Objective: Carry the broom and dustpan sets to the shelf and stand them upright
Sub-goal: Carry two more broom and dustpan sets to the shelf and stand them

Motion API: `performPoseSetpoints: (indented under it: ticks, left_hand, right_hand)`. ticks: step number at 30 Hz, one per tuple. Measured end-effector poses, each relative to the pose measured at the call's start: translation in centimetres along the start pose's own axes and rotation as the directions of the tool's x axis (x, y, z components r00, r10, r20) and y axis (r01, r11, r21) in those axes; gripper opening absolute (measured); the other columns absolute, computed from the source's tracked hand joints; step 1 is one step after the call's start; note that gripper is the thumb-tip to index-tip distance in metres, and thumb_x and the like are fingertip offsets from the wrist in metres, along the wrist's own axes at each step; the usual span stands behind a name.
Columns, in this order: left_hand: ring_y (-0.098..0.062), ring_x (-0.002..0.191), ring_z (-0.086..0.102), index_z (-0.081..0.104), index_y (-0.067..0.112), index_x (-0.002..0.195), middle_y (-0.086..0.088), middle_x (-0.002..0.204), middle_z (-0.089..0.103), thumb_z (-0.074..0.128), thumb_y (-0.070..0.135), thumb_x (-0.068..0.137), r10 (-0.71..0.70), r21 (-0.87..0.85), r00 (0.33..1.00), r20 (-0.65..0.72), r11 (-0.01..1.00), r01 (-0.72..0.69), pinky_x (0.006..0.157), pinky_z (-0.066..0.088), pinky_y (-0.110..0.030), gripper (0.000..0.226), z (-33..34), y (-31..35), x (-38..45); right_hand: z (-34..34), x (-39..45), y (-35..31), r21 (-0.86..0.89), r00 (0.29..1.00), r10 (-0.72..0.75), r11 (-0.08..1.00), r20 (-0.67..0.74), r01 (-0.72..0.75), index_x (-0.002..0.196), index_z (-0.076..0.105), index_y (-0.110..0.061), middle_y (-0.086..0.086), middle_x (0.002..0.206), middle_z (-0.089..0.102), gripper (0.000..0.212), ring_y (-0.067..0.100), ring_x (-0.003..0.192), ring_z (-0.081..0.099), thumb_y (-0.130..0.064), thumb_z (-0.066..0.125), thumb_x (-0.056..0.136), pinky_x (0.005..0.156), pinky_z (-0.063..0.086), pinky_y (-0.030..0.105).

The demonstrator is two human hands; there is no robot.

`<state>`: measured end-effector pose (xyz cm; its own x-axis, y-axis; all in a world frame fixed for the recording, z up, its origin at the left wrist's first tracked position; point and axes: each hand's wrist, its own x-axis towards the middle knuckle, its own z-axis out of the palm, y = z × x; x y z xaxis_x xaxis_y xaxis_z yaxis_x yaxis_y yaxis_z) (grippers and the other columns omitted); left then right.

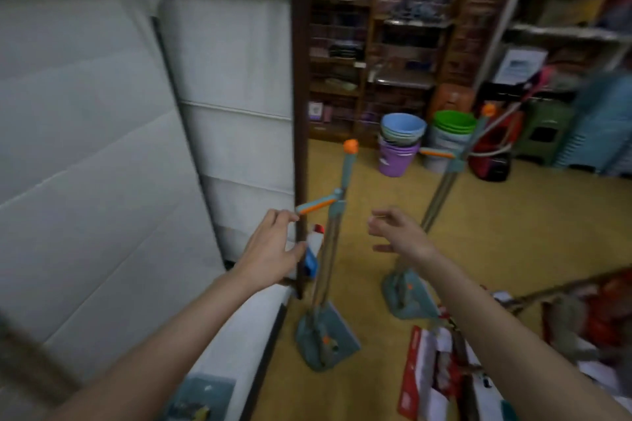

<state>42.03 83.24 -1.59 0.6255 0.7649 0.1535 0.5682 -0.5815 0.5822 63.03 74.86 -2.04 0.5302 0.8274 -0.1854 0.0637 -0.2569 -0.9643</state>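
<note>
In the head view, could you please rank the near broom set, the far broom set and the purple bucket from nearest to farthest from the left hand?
From the left hand:
1. Near broom set, just right of its fingers.
2. Far broom set, beyond the right hand.
3. Purple bucket, back by the shelves.

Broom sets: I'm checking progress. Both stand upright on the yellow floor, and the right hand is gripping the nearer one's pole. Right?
Not quite. In the head view both broom sets stand upright on the yellow floor, but the right hand grips nothing; it is open, beside the poles.
</note>
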Motion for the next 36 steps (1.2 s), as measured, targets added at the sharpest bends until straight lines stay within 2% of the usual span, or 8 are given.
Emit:
performPoseSetpoints:
  ticks: [6,10,16,20,28,30,33,36]
  left_hand:
    - [-0.028,0.129,0.039,0.036,0.005,0.134,-0.015,0.136,0.041,0.059,0.024,0.085,-0.055,0.036,0.996,0.069,0.998,0.053,0.105,0.031,-0.032,0.057,7.4,4.3,11.1]
    - [-0.032,0.135,0.033,0.028,-0.004,0.137,-0.022,0.143,0.035,0.060,0.026,0.085,-0.148,0.061,0.988,0.033,0.987,0.146,0.110,0.026,-0.034,0.068,10.4,5.0,17.0]
    - [-0.034,0.116,0.051,0.029,0.001,0.133,-0.018,0.127,0.048,0.063,0.023,0.084,-0.227,-0.138,0.969,-0.094,0.967,0.213,0.088,0.042,-0.038,0.064,13.0,6.1,22.5]
    - [-0.037,0.089,0.057,0.039,0.003,0.108,-0.013,0.094,0.050,0.058,0.021,0.087,-0.270,-0.118,0.947,-0.171,0.960,0.253,0.067,0.038,-0.035,0.032,13.5,5.9,25.6]
    - [-0.025,0.073,0.055,0.045,0.010,0.107,-0.003,0.075,0.055,0.049,0.024,0.093,-0.235,-0.069,0.970,-0.070,0.971,0.230,0.065,0.041,-0.035,0.020,15.9,7.1,28.9]
    - [-0.029,0.078,0.060,0.046,0.011,0.107,-0.011,0.083,0.062,0.049,0.026,0.092,-0.246,-0.051,0.968,-0.048,0.968,0.244,0.070,0.049,-0.041,0.022,16.1,7.1,28.7]
    - [-0.026,0.071,0.060,0.047,0.010,0.107,-0.009,0.078,0.061,0.051,0.031,0.091,-0.221,-0.026,0.975,-0.020,0.975,0.220,0.066,0.047,-0.040,0.027,15.9,6.9,28.3]
    - [-0.018,0.066,0.056,0.048,0.013,0.100,-0.003,0.073,0.058,0.051,0.034,0.091,-0.256,-0.004,0.966,0.030,0.967,0.256,0.059,0.040,-0.030,0.024,15.3,5.9,27.4]
  right_hand:
    - [-11.8,8.0,2.5,0.030,0.984,0.101,0.995,-0.146,-0.098,0.118,0.047,-0.007,0.006,0.092,0.053,0.030,0.020,0.099,0.052,-0.012,0.058,0.091,0.067,0.051,0.032]
    - [-18.7,13.1,3.1,-0.019,0.970,0.132,0.990,-0.206,-0.139,0.137,0.037,-0.007,0.003,0.118,0.048,0.057,0.021,0.108,0.051,-0.021,0.063,0.088,0.096,0.049,0.044]
    - [-25.0,22.4,1.1,-0.087,0.963,0.065,0.992,-0.262,-0.091,0.137,0.036,-0.007,0.014,0.137,0.046,0.058,0.028,0.115,0.051,-0.020,0.063,0.088,0.103,0.043,0.049]
    - [-26.9,28.9,0.0,-0.107,0.961,0.029,0.992,-0.276,-0.061,0.133,0.038,-0.005,0.017,0.136,0.046,0.056,0.033,0.122,0.049,-0.018,0.065,0.085,0.103,0.042,0.050]
    - [-29.9,37.0,-1.4,0.000,0.868,0.038,0.999,-0.496,-0.044,0.145,0.023,-0.014,0.008,0.141,0.047,0.095,0.030,0.131,0.043,-0.033,0.077,0.069,0.109,0.035,0.047]
    - [-29.8,37.4,-2.1,0.073,0.894,0.066,0.997,-0.443,-0.037,0.142,0.031,-0.011,0.004,0.134,0.050,0.079,0.025,0.125,0.045,-0.028,0.073,0.077,0.098,0.035,0.038]
    - [-28.7,36.8,-1.7,0.012,0.934,0.134,0.990,-0.331,-0.138,0.129,0.048,-0.011,0.011,0.133,0.051,0.051,0.033,0.122,0.047,-0.030,0.065,0.085,0.090,0.041,0.048]
    - [-25.4,34.9,-0.9,-0.150,0.960,0.128,0.974,-0.249,-0.169,0.103,0.057,-0.011,0.023,0.117,0.060,0.026,0.034,0.089,0.059,-0.029,0.064,0.086,0.060,0.056,0.042]
